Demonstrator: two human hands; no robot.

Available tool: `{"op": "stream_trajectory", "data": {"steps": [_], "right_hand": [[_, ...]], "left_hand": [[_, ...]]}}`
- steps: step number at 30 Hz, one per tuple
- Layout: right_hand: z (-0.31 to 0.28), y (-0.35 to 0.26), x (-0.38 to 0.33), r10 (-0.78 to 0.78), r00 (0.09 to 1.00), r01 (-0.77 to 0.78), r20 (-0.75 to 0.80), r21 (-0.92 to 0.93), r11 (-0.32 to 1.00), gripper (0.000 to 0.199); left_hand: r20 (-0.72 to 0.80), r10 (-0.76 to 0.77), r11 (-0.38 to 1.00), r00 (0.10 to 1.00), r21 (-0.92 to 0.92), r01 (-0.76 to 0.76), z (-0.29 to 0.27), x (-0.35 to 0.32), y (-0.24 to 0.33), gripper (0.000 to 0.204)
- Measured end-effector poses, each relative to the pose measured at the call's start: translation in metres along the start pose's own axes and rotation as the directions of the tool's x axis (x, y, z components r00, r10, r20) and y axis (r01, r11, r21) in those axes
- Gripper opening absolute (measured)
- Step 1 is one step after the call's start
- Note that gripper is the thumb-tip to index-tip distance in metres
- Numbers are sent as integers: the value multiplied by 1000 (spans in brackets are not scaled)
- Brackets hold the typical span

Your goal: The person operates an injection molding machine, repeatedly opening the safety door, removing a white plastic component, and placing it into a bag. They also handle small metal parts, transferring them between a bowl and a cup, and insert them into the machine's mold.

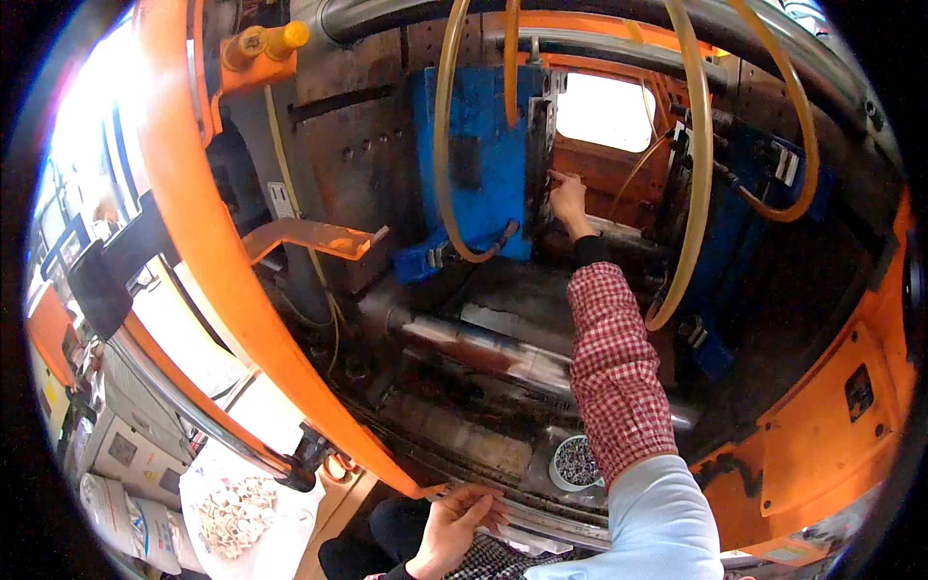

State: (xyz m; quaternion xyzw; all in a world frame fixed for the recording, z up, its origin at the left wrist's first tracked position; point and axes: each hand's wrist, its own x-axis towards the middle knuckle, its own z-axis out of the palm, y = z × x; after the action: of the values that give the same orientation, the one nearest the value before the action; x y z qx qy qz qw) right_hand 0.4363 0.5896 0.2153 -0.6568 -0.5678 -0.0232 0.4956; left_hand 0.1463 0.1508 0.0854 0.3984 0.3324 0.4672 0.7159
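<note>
My right arm, in a red-checked sleeve cover, reaches deep between the two halves of a mould in a large machine. The index finger of my right hand (pixel 568 198) is stretched toward the inner face of the blue mould half (pixel 474 155), while its other fingers are partly curled. I see nothing held in it; whether the fingertip touches is too small to tell. Low in front, my left hand (pixel 459 525) is closed by the machine's front edge, next to the lower end of the orange door frame (pixel 280 387). What its fingers hold, if anything, is hidden.
Yellowish hoses (pixel 698 145) loop down around my right arm. A steel tie bar (pixel 483 350) crosses below it. A round tub of dark and light granules (pixel 577 462) stands beside my elbow. At lower left, a white bag (pixel 256 512) holds many small pale pieces.
</note>
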Motion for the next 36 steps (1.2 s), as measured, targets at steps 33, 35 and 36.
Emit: {"op": "stream_trajectory", "data": {"steps": [33, 35, 36], "right_hand": [[-162, -155, -357, -895, 354, 652, 272, 614, 444, 10], [-173, -149, -432, -879, 208, 5, 429, 898, 440, 19], [-161, -133, -464, -855, 177, 15, 488, 867, 498, 21]], "left_hand": [[-275, 757, 607, 592, 632, -482, -71, -39, 145, 16], [-234, 754, 597, 614, 632, -494, -48, -39, 138, 17], [-225, 686, 676, 692, 548, -493, -28, -40, 135, 17]]}}
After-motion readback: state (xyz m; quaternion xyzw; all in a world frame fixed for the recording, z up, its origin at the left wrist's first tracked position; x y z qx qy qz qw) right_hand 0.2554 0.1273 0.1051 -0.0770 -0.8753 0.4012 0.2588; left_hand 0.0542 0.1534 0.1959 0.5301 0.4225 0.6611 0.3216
